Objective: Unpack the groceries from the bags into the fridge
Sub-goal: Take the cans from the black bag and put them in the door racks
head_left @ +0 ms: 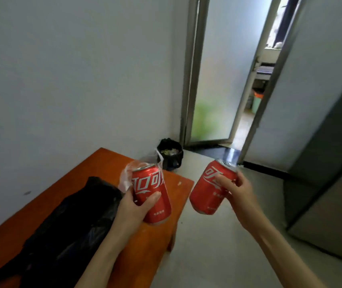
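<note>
Left hand (133, 206) wraps 1 red can (151, 194), right hand (236, 194) clamps the other can (211, 188), tilted. Rigid, probably slick, so mid-body grip looks best. Black bag (72, 221) on orange table (107, 163) at 8 o'clock, fridge (328, 194) at 3, closed I think

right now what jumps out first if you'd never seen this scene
Two red cans, one in each hand: the left hand holds the left can above the orange table, while the right hand holds the right can, tilted, over the floor. A crumpled black bag lies on the table, and a grey fridge stands at the right edge.
</note>
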